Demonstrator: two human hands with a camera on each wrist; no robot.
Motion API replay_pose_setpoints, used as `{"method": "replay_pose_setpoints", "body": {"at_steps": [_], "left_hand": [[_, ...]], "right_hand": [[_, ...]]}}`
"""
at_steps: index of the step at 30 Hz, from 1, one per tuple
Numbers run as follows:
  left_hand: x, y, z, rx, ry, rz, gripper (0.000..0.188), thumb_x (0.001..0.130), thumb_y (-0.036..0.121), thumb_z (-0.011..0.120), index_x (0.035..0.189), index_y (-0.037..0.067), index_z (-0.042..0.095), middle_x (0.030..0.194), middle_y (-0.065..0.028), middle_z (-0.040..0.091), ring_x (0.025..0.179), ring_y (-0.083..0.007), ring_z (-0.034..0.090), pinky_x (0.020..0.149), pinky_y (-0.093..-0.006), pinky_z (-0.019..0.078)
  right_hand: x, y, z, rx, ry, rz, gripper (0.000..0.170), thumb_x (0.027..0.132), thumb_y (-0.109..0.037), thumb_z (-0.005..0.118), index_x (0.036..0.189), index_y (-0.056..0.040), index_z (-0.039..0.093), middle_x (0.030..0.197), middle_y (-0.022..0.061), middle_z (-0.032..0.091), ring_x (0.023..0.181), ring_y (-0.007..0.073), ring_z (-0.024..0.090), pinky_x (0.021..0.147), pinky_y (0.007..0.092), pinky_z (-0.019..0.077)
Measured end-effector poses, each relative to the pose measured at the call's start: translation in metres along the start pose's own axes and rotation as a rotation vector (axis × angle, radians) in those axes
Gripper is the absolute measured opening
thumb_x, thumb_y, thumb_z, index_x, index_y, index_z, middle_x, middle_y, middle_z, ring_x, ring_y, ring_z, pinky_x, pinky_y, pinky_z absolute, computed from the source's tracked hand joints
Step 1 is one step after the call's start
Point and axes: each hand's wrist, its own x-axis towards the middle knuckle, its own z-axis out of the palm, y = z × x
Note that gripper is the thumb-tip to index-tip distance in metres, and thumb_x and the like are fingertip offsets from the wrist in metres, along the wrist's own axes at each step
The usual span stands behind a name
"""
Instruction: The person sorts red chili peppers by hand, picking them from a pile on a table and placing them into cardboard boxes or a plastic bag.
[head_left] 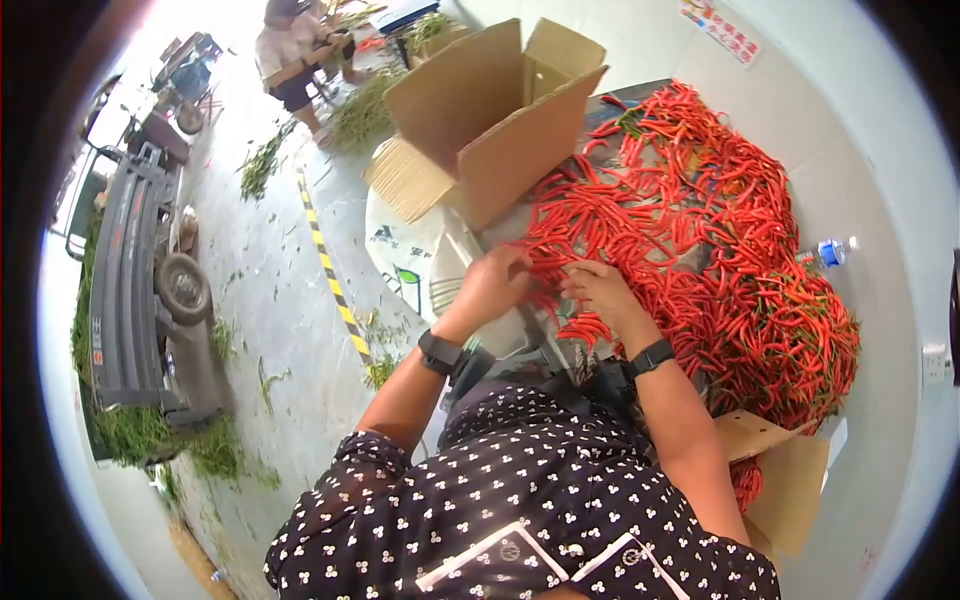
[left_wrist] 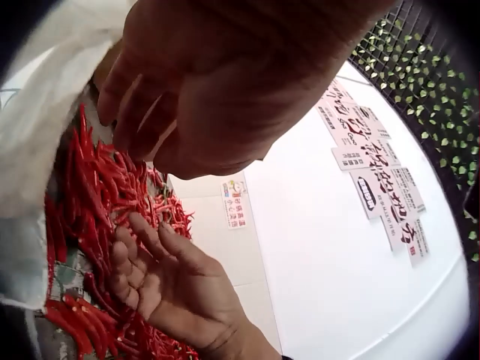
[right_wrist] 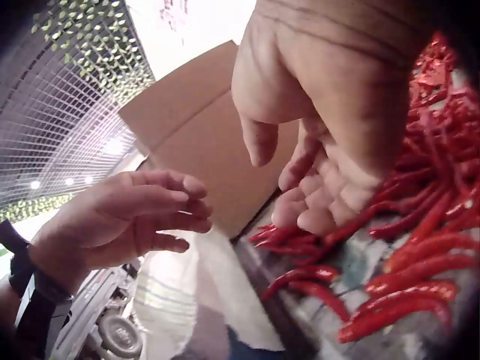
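Observation:
Red chili peppers [head_left: 690,240] lie in a broad heap on a table, some with green stems. At the heap's near left edge my left hand [head_left: 495,283] hovers with loosely bent fingers and nothing in them. Facing it, my right hand [head_left: 610,298] is held low over the peppers, its fingers relaxed and apart. The right wrist view shows an empty gap between the left hand [right_wrist: 124,217] and the right hand [right_wrist: 322,112]. Several loose chilies [right_wrist: 412,292] lie below the right fingers. An open cardboard box [head_left: 530,150] stands just beyond the left hand.
A white sack [head_left: 400,250] lies beside the table under the box. Another carton [head_left: 790,490] with peppers is near my right elbow. A plastic bottle [head_left: 832,251] lies by the wall. Leftward are a cart [head_left: 135,290], striped floor tape [head_left: 330,270] and a seated person [head_left: 295,60].

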Motion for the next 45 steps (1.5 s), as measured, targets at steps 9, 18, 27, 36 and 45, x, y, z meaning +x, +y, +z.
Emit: {"method": "replay_pose_setpoints", "body": {"at_steps": [9,18,27,36,45], "left_hand": [[0.042,-0.014,0.047,0.546,-0.150,-0.118,0.073,0.058,0.015,0.066,0.123,0.006,0.034,0.107,-0.0237,0.047,0.089,-0.0401,0.055,0.076,-0.0441,0.0464],[0.081,-0.029,0.105,0.410,-0.184,-0.015,0.083,0.060,0.015,0.064,0.130,0.000,0.023,0.117,-0.0307,0.039,0.104,-0.0423,0.047,0.085,-0.0421,0.0431],[0.129,0.035,0.131,-0.439,-0.344,0.478,0.059,0.064,0.013,0.066,0.118,0.001,0.046,0.111,-0.0205,0.051,0.097,-0.0303,0.054,0.087,-0.0376,0.0420],[0.068,0.018,0.020,0.255,-0.756,0.725,0.019,0.068,0.024,0.062,0.077,0.007,0.061,0.065,-0.0117,0.059,0.061,-0.0251,0.057,0.055,-0.0376,0.0432],[0.069,-0.005,0.086,0.039,-0.831,0.500,0.021,0.068,0.016,0.059,0.087,0.007,0.062,0.076,-0.0120,0.061,0.070,-0.0274,0.059,0.064,-0.0364,0.0451]], "right_hand": [[-0.059,0.005,-0.069,-0.008,-0.043,0.147,0.034,0.083,-0.025,0.057,0.110,-0.0051,0.049,0.087,0.0105,0.060,0.066,0.0186,0.060,0.050,0.0303,0.0474],[-0.031,0.045,-0.060,-0.410,-0.409,-0.172,0.047,0.084,-0.018,0.054,0.126,-0.0042,0.041,0.118,0.0067,0.052,0.108,0.0149,0.046,0.092,0.0282,0.0353],[-0.056,-0.004,-0.101,-0.104,0.183,-0.338,0.042,0.084,-0.017,0.052,0.124,-0.0095,0.043,0.111,0.0055,0.053,0.097,0.0147,0.051,0.077,0.0285,0.0431],[-0.115,-0.023,-0.091,-0.293,-0.116,0.388,0.029,0.083,-0.022,0.049,0.107,-0.0065,0.054,0.091,0.0085,0.063,0.074,0.0199,0.063,0.052,0.0303,0.0459],[-0.065,0.062,-0.121,-0.451,0.037,0.171,0.030,0.083,-0.023,0.054,0.110,-0.0080,0.057,0.092,0.0043,0.063,0.079,0.0147,0.060,0.058,0.0262,0.0428]]}}
